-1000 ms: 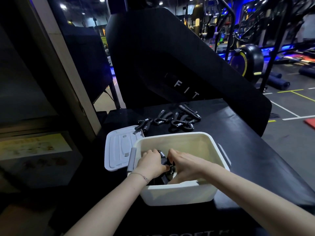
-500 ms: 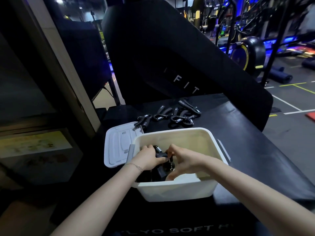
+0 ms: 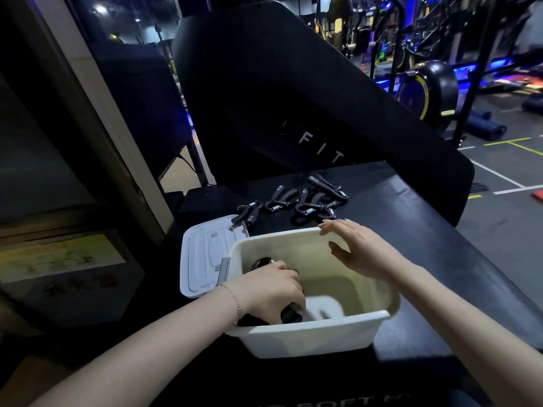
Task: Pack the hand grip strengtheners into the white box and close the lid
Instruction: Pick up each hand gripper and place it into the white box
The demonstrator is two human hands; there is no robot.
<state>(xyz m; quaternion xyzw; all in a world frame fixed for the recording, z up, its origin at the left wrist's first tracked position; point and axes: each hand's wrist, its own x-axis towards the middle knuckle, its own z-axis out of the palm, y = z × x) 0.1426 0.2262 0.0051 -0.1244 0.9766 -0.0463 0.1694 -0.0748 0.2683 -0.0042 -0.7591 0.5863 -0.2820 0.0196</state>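
1. Two bare hands work at an open white plastic box (image 3: 308, 339) that sits on a black padded bench top (image 3: 426, 218)
2. Left hand (image 3: 273, 292), with a thin bracelet (image 3: 237, 302) at the wrist, reaches down into the left side of the box; its fingers curl around dark hand grip strengtheners in the box (image 3: 289, 314), which lie against the near-left wall and are largely hidden by the hand
3. Right hand (image 3: 361, 254) hovers over the far right part of the box with its fingers spread apart and holding nothing, the fingertips just above the far rim
4. Inside the box, to the right of the packed items, the pale floor is bare and a bright reflection shows near the front wall
5. Flat white rectangular lid (image 3: 205, 254) lies off the box, on the bench just to its left, touching or nearly touching the box's left wall by a grey latch (image 3: 224, 270)
6. Several black spring-loaded hand grip strengtheners on the bench (image 3: 296, 201) lie in a loose cluster just beyond the box's far rim; the leftmost one rests partly on the lid's far corner
7. Behind the bench rises a large slanted black pad (image 3: 293, 98) with the white letters "FIT"
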